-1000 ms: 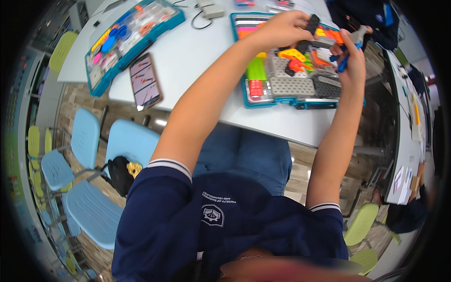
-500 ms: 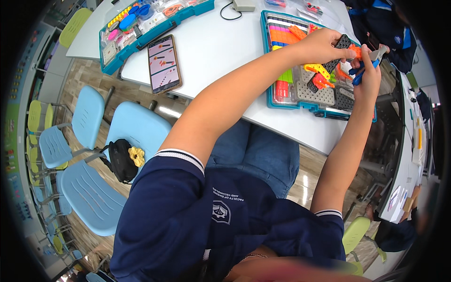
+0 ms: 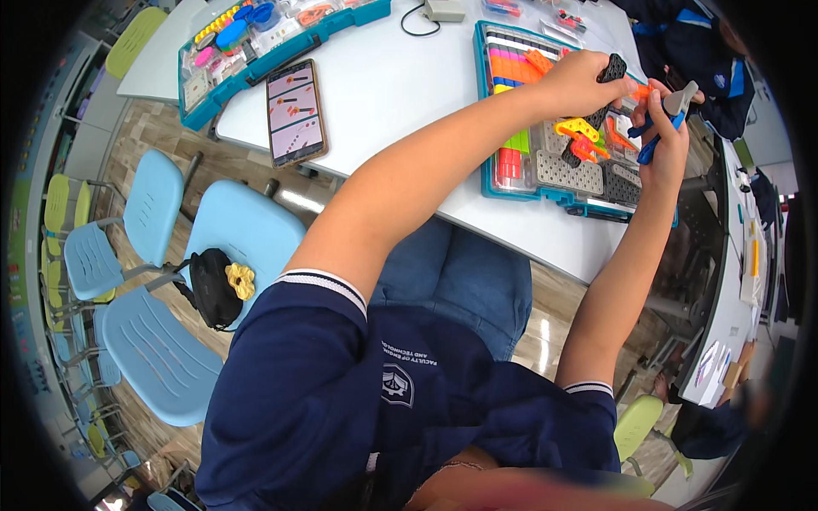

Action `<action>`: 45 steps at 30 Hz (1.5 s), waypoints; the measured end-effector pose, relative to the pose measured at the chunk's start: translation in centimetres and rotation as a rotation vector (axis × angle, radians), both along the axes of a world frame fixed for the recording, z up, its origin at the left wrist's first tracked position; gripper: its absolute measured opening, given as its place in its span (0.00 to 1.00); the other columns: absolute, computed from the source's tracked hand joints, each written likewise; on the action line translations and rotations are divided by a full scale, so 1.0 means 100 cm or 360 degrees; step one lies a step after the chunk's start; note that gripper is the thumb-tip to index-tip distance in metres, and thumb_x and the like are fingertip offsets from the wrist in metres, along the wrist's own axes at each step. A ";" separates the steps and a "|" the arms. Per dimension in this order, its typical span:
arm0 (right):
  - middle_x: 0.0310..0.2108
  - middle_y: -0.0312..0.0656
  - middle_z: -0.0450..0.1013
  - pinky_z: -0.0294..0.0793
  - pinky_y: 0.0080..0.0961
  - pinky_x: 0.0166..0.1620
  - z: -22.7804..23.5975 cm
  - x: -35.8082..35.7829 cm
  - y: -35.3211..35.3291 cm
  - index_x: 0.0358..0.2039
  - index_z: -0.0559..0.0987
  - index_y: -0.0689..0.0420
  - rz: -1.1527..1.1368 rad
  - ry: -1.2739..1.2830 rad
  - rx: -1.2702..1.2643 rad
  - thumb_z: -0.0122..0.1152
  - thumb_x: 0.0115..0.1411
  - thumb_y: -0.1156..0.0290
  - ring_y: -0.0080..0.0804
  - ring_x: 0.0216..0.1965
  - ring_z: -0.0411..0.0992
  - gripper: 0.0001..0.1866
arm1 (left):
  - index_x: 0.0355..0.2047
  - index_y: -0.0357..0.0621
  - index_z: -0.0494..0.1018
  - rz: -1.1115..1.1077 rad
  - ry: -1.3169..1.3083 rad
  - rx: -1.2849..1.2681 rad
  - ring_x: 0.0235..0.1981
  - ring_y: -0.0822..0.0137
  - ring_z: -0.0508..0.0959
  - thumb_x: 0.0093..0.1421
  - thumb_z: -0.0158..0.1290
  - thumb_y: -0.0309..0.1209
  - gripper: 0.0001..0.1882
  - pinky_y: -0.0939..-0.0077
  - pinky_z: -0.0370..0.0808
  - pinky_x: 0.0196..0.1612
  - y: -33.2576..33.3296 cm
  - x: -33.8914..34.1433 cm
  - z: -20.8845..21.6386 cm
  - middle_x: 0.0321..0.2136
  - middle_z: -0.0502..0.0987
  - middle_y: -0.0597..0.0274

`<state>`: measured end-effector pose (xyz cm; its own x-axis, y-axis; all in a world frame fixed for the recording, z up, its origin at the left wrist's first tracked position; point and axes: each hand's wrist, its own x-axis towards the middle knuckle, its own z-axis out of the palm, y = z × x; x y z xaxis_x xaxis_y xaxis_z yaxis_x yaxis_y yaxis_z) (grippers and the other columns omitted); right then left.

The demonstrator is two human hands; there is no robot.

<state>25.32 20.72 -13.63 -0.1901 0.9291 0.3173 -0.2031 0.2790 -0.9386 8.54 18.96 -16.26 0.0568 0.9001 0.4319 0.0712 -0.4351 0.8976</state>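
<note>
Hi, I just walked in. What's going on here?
A seated person is handling construction-kit parts. Their left hand grips a black perforated beam, while their right hand holds a blue-and-grey plier-like tool. A small orange piece shows between the hands. Beneath them is an open teal case of colourful parts. To the left, a phone showing pictures of parts lies on the white table.
</note>
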 end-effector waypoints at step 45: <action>0.27 0.37 0.71 0.63 0.20 0.32 -0.004 0.000 0.005 0.39 0.76 0.65 0.0141 0.0027 -0.0127 0.56 0.65 0.58 0.23 0.26 0.66 0.19 | 0.33 0.40 0.75 0.0159 0.0128 0.0102 0.23 0.72 0.73 0.65 0.50 0.48 0.21 0.75 0.69 0.28 0.000 0.000 0.000 0.23 0.75 0.63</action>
<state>25.32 21.26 -14.06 -0.2677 0.9313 0.2471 -0.2398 0.1840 -0.9532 8.50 18.99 -16.28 0.0049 0.8737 0.4865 0.1879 -0.4786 0.8577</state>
